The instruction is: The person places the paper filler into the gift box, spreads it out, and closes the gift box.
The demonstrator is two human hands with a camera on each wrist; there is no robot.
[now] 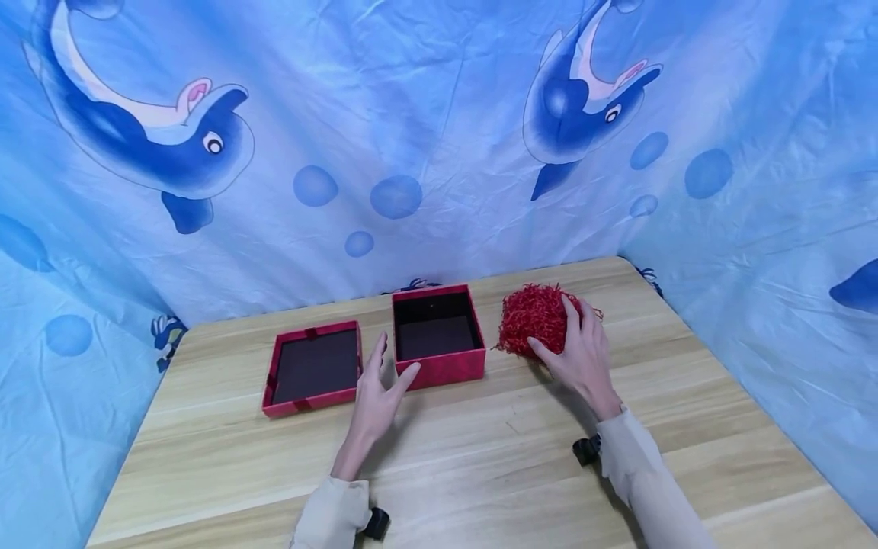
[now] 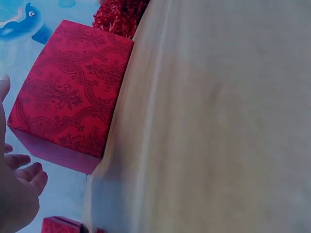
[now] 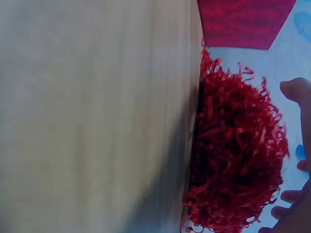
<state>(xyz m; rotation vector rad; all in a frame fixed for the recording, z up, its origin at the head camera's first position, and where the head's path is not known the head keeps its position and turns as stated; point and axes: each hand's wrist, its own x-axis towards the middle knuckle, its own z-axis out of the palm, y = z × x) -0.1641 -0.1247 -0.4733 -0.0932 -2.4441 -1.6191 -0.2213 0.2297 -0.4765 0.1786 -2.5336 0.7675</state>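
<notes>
The left forearm (image 1: 334,512) and right forearm (image 1: 645,476) slant forward and inward, well apart; the left hand (image 1: 374,398) stands with its thumb spread wide from its outstretched fingers; the right hand (image 1: 584,366) reaches slightly farther forward, its thumb likewise parted from its fingers.

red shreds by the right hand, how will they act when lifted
The red shreds are probably light and springy, being thin, crinkled strips. They will likely squash when gripped, as they look loosely heaped; some may drop, since stray ends stick out.
</notes>
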